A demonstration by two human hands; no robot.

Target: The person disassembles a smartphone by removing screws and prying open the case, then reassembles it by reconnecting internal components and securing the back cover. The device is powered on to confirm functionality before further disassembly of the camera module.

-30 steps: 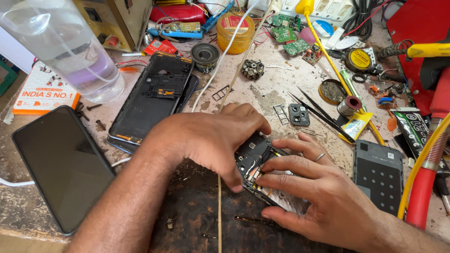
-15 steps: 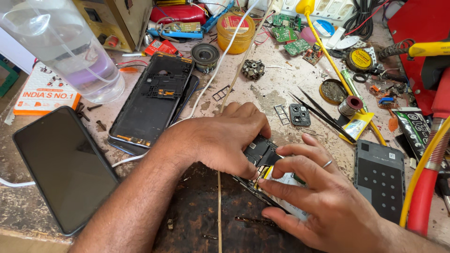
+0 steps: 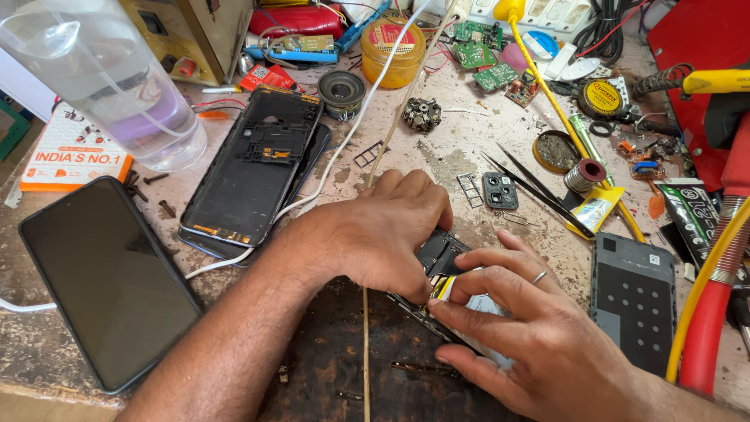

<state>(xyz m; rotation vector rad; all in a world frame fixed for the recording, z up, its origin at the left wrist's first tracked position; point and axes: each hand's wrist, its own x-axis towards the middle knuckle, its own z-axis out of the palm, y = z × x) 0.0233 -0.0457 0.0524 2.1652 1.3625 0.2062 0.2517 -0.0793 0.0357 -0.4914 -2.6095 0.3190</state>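
Left hand [image 3: 391, 238] and right hand [image 3: 531, 328], fingers curled, pinch an opened phone [image 3: 437, 258] lying on the counter [image 3: 437, 156].

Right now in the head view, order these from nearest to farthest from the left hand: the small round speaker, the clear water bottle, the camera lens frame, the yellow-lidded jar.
From the left hand:
1. Camera lens frame, just to its right.
2. Small round speaker, beyond it on the bench.
3. Yellow-lidded jar, farther back.
4. Clear water bottle, far left.

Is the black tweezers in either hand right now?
No: the black tweezers lie on the bench beyond the hands, while the left hand and right hand both work on the opened phone.
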